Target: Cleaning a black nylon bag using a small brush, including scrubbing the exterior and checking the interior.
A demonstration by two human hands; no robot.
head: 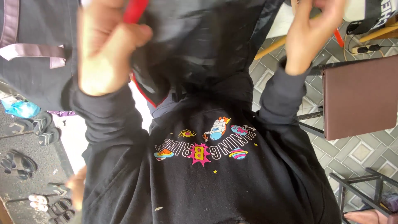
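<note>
My left hand (105, 45) is raised in front of my chest and closed on a black fabric item (199, 45), with a red strip (134, 10) pinched under its fingers. The fabric has red edging (143, 93) and hangs down over my black printed hoodie (207, 174). My right hand (311, 35) is up at the fabric's right edge with its fingers curled. Whether it grips the cloth is hidden.
A brown square stool top (360, 96) on a black metal frame stands to the right on the grey tiled floor (360, 151). Several sandals (18, 162) lie on the left. A dark bag with pale pink straps (33, 52) is at the upper left, a power strip (365, 49) at the upper right.
</note>
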